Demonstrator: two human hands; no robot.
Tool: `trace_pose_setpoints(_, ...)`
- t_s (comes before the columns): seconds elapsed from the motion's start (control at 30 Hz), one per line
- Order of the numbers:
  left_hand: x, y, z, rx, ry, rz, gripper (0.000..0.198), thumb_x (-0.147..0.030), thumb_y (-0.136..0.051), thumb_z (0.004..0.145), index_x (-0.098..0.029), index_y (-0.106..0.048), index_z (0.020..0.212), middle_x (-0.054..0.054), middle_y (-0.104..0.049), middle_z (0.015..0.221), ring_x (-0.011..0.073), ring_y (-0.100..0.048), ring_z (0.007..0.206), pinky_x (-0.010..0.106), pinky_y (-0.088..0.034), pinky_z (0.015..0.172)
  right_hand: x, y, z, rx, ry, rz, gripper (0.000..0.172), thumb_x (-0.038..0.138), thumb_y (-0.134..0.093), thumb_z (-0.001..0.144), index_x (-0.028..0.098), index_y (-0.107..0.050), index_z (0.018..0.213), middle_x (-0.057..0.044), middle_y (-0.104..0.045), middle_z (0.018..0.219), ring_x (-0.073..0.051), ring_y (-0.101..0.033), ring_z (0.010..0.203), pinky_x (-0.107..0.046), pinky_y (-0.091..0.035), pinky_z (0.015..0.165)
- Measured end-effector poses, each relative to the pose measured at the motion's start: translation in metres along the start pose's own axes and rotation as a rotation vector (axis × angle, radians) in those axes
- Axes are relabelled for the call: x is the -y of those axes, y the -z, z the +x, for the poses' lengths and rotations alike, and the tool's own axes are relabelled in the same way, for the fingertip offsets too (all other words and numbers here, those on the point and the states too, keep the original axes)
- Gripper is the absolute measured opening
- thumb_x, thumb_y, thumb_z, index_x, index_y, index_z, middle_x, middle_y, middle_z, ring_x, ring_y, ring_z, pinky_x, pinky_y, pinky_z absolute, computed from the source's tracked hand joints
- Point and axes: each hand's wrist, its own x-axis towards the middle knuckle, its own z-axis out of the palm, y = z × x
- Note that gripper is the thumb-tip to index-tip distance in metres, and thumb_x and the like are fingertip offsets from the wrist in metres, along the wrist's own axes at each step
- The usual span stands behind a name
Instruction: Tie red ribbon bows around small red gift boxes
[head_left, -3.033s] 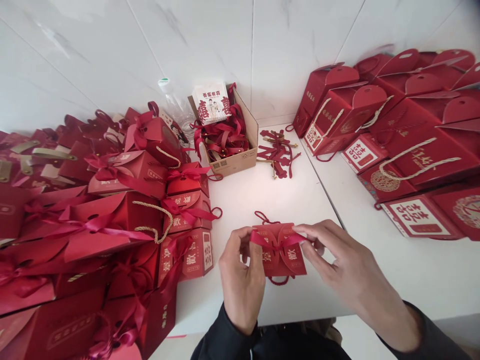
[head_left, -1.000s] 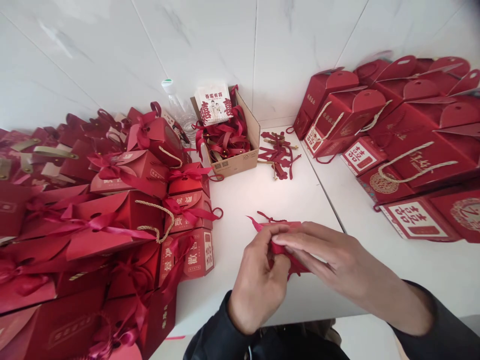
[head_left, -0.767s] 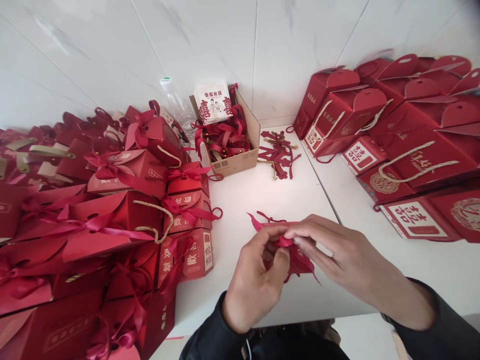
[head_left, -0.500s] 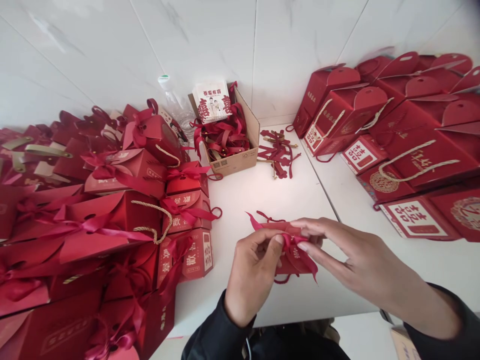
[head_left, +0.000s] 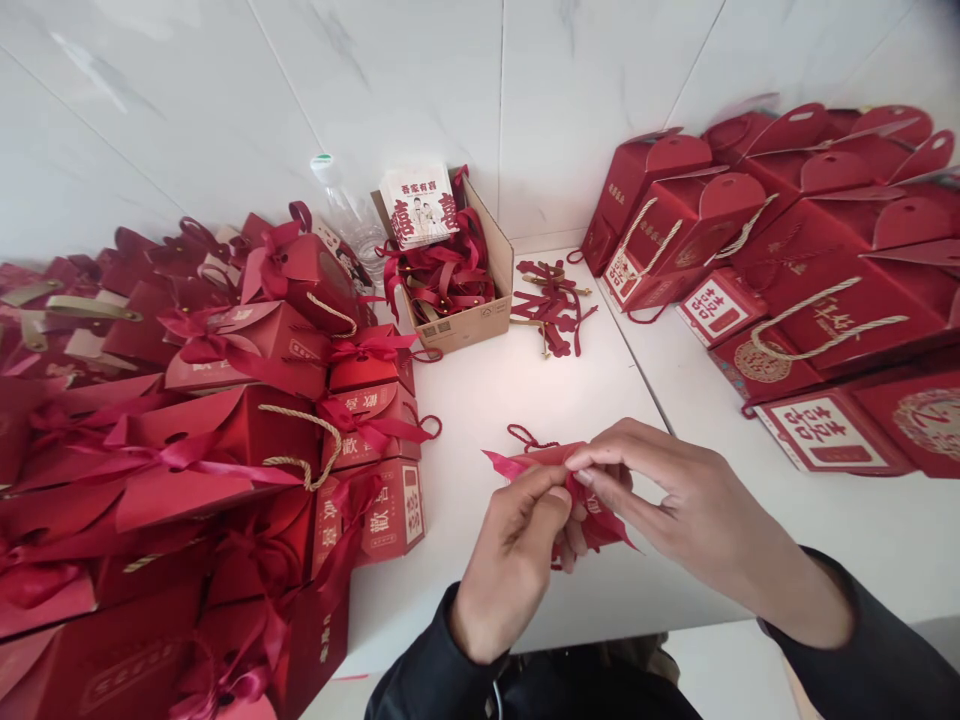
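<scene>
My left grip [head_left: 514, 560] and right grip [head_left: 667, 490] both pinch the ribbon [head_left: 504, 464] over the small red box [head_left: 559, 455] (flaring at both sides), presumably so it cannot slacken.

A grey-veined white wall [head_left: 420, 90] backs the white tabletop [head_left: 469, 400].

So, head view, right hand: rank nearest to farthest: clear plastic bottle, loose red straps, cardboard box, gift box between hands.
1. Gift box, at the right hand
2. Loose red straps, ahead-left
3. Cardboard box, left of straps
4. Clear plastic bottle, left of cardboard box
</scene>
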Motion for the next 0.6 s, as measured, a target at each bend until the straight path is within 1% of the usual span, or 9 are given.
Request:
trace_pose_setpoints(0.1,0.0011,-0.0007,-0.0011,0.013,-0.091,0.170,0.017,-0.032,-0.057,0.096,-0.017,-0.066,0.094,0.002,-0.057,0.083,0.0126,-0.049,0.068,0.026,-0.041,0.062,0.0031,0.0024,-0.0010,0.011,-0.078,0.007,0.010,0.021,-0.060,0.101,0.027,-0.068,0.106,0.001,-0.076,0.097,-0.013,-0.074,0.082,-0.023,-0.058,0.073)
trace_pose_setpoints(0.17,0.0030,-0.0021,0.0002,-0.024,-0.125,0.265,0.017,-0.032,-0.059,0.097,-0.017,-0.065,0.091,0.004,-0.058,0.088,0.0135,-0.049,0.072,0.027,-0.039,0.063,0.0054,0.0046,-0.0019,0.065,-0.112,0.034,0.013,0.023,-0.058,0.103,0.028,-0.068,0.109,0.002,-0.078,0.101,-0.013,-0.075,0.083,-0.022,-0.059,0.074)
trace_pose_setpoints(0.23,0.0044,-0.0028,0.0024,-0.044,-0.103,0.258,0.026,-0.036,-0.056,0.099,-0.018,-0.061,0.082,0.002,-0.056,0.078,0.0126,-0.047,0.066,0.027,-0.038,0.060,0.0060,0.0063,-0.0028,0.103,-0.099,0.060,0.019,0.024,-0.053,0.106,0.030,-0.067,0.115,0.001,-0.078,0.108,-0.013,-0.076,0.093,-0.023,-0.059,0.079)
trace_pose_setpoints(0.3,0.0046,-0.0021,0.0042,-0.045,-0.059,0.191,0.034,-0.042,-0.052,0.101,-0.019,-0.056,0.076,-0.002,-0.051,0.063,0.0107,-0.043,0.056,0.025,-0.036,0.054,0.0044,0.0063,-0.0036,0.087,-0.066,0.061,0.021,0.025,-0.050,0.107,0.030,-0.066,0.120,0.000,-0.076,0.113,-0.014,-0.074,0.102,-0.025,-0.058,0.085)
trace_pose_setpoints(0.33,0.0042,-0.0013,0.0048,-0.036,-0.033,0.154,0.037,-0.045,-0.052,0.101,-0.020,-0.054,0.074,-0.003,-0.049,0.059,0.0101,-0.042,0.052,0.025,-0.035,0.052,0.0031,0.0055,-0.0040,0.076,-0.056,0.055,0.021,0.025,-0.050,0.107,0.030,-0.065,0.121,-0.001,-0.075,0.114,-0.014,-0.073,0.104,-0.025,-0.057,0.087)
trace_pose_setpoints(0.4,0.0028,0.0005,0.0055,-0.023,0.011,0.109,0.040,-0.052,-0.053,0.099,-0.020,-0.053,0.074,-0.004,-0.048,0.054,0.0099,-0.043,0.047,0.024,-0.036,0.048,0.0006,0.0027,-0.0047,0.065,-0.060,0.046,0.017,0.024,-0.054,0.105,0.030,-0.065,0.117,0.000,-0.073,0.110,-0.014,-0.073,0.100,-0.026,-0.056,0.086)
trace_pose_setpoints(0.5,0.0008,0.0025,0.0059,-0.017,0.049,0.089,0.046,-0.058,-0.055,0.096,-0.019,-0.055,0.073,-0.003,-0.051,0.053,0.0100,-0.045,0.046,0.023,-0.037,0.047,0.0001,-0.0020,-0.0047,0.054,-0.104,0.045,0.009,0.022,-0.056,0.103,0.028,-0.063,0.103,0.001,-0.069,0.096,-0.012,-0.069,0.082,-0.024,-0.055,0.075)
trace_pose_setpoints(0.6,0.0002,0.0033,0.0063,-0.036,0.065,0.055,0.049,-0.061,-0.057,0.095,-0.018,-0.056,0.071,-0.002,-0.053,0.052,0.0090,-0.047,0.045,0.022,-0.038,0.046,0.0032,-0.0034,-0.0042,0.047,-0.149,0.044,0.012,0.024,-0.054,0.105,0.026,-0.059,0.095,0.001,-0.065,0.089,-0.013,-0.065,0.074,-0.025,-0.053,0.068)
